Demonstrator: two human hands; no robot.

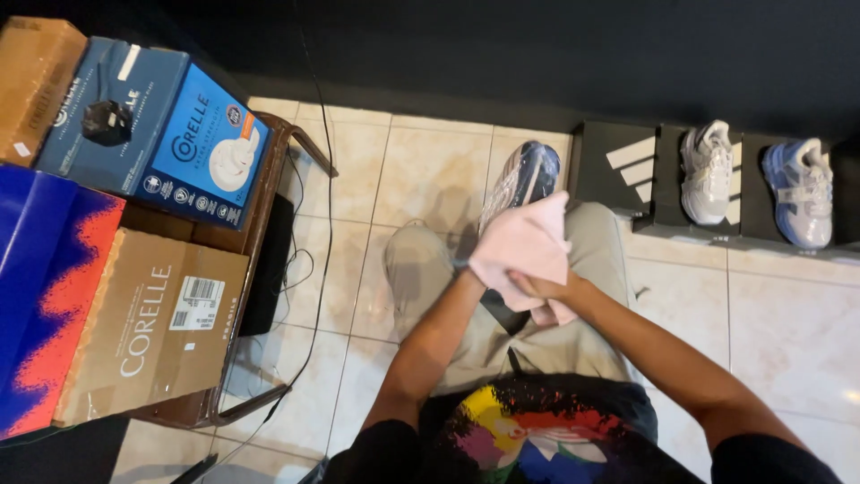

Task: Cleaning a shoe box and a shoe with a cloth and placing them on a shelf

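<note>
Cloth (520, 244) | pink, bunched in right hand (537, 289) against shoe (524, 179) | left hand (470, 269) hidden beneath, grip unclear

blue box (157, 134) | brown cartons (152, 327) | white sneaker (706, 172) | blue sneaker (800, 191) | tiled floor (430, 170)

We look down at our two bare forearms, angled inward to meet over our lap. Our right hand (537, 289) shows curled fingers gripping; our left hand (473, 269) is mostly hidden, its grip impossible to make out.
</note>
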